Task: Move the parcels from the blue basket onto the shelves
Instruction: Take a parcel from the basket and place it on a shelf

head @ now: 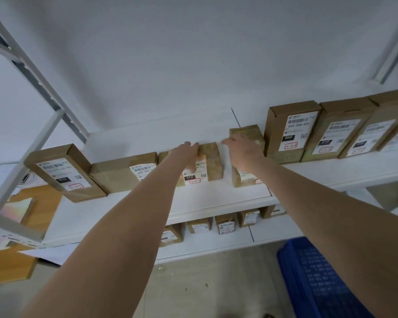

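Brown parcels (pixel 276 125) stand in a row on the white top shelf (pixel 216 199). The left hand (pixel 186 156) rests on the front of a small parcel (pixel 213 159) with a 010 label. Its fingers (pixel 190 145) lie long and flat, tips at the top edge. Just beside it, the right hand (pixel 244 150) lies on another small parcel (pixel 246 130). Its thumb sticks out, but I cannot tell if its fingers hold on. More parcels (pixel 225 226) sit on the lower shelf (pixel 216 247). The blue basket (pixel 319 278) stands on the floor (pixel 205 292), low on the right.
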Demonstrator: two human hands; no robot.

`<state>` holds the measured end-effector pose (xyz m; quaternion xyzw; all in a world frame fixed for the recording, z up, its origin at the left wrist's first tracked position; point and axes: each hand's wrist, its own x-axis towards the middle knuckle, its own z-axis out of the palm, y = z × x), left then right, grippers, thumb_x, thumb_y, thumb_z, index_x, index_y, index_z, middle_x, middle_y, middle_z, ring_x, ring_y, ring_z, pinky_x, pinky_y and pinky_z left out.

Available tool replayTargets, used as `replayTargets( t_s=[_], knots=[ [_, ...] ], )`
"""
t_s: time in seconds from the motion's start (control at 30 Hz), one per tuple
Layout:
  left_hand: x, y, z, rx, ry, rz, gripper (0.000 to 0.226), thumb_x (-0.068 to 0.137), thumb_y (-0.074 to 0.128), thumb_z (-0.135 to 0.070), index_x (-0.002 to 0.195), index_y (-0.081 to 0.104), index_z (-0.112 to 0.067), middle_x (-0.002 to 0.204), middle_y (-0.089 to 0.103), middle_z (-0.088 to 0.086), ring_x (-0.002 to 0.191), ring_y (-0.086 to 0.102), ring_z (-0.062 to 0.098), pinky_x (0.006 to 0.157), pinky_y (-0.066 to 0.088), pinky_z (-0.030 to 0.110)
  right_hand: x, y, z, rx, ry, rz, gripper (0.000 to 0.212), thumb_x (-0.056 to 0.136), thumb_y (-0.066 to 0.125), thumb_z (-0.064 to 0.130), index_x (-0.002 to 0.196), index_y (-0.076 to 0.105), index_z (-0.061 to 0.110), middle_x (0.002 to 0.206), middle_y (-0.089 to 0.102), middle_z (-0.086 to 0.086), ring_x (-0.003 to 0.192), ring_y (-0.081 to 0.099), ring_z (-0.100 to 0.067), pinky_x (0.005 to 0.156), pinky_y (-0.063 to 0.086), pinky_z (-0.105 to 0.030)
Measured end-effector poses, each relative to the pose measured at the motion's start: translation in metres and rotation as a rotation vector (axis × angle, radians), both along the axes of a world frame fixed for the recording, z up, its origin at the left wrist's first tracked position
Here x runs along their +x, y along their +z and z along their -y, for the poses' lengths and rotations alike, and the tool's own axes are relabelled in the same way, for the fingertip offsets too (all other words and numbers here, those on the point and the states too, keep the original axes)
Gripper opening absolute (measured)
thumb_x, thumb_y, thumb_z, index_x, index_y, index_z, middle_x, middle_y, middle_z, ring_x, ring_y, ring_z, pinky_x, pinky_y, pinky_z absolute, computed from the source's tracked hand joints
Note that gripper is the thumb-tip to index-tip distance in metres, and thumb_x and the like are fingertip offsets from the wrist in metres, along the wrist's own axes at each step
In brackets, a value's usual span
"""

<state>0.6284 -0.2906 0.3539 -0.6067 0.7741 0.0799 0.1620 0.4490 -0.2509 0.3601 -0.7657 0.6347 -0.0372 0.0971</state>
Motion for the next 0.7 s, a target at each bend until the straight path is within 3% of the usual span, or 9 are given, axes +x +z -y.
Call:
replayTargets(
  t_s=[0.1, 0.23, 0.47, 0.6, 0.7],
  knots=[
    [-0.020, 0.009, -0.001, -0.065, -0.036, -0.083, 0.061, 0.084, 0.063, -0.022, 0.138, 0.039, -0.014, 0.133, 0.042, 0.009, 0.119, 0.050, 0.030, 0.088, 0.048, 0.042, -0.019, 0.016, -0.001, -0.009, -0.119, 0.140, 0.058, 0.089, 0.042, -0.007, 0.142, 0.042, 0.016, 0.143, 0.039, -0.008, 0.128, 0.042, -0.028, 0.099, 0.045, -0.041],
    [-0.062, 0.014, -0.012, -0.136, -0.147, -0.196, 0.049, 0.089, 0.054, -0.018, 0.138, 0.046, -0.022, 0.132, 0.047, 0.006, 0.124, 0.048, 0.027, 0.097, 0.045, 0.041, -0.042, 0.023, -0.008, -0.006, -0.226, 0.157, 0.051, 0.088, 0.040, -0.009, 0.133, 0.051, 0.011, 0.124, 0.056, -0.010, 0.100, 0.059, -0.025, 0.079, 0.053, -0.035],
    [-0.112, -0.011, -0.040, -0.130, -0.259, -0.054, 0.039, 0.090, 0.055, -0.016, 0.129, 0.055, -0.017, 0.126, 0.053, 0.006, 0.119, 0.052, 0.025, 0.088, 0.052, 0.041, -0.067, -0.006, -0.020, 0.154, -0.253, -0.001, 0.016, 0.092, 0.051, 0.008, 0.097, 0.066, 0.007, 0.082, 0.063, -0.004, 0.071, 0.061, -0.018, 0.058, 0.047, -0.029],
    [-0.125, -0.012, -0.053, -0.209, -0.166, -0.085, 0.040, 0.091, 0.053, -0.014, 0.131, 0.050, -0.016, 0.126, 0.050, 0.007, 0.117, 0.052, 0.027, 0.079, 0.053, 0.041, -0.081, -0.020, -0.026, 0.121, -0.193, -0.102, 0.011, 0.091, 0.060, 0.023, 0.087, 0.065, 0.015, 0.080, 0.061, -0.001, 0.066, 0.056, -0.014, 0.053, 0.040, -0.025],
    [-0.135, -0.004, -0.050, -0.327, 0.016, -0.235, 0.050, 0.087, 0.056, -0.007, 0.134, 0.041, -0.013, 0.132, 0.041, 0.009, 0.118, 0.047, 0.027, 0.080, 0.052, 0.038, -0.090, -0.023, -0.029, 0.042, -0.113, -0.141, 0.018, 0.091, 0.059, 0.019, 0.107, 0.063, 0.015, 0.101, 0.056, -0.003, 0.088, 0.052, -0.018, 0.065, 0.042, -0.030]
  ],
)
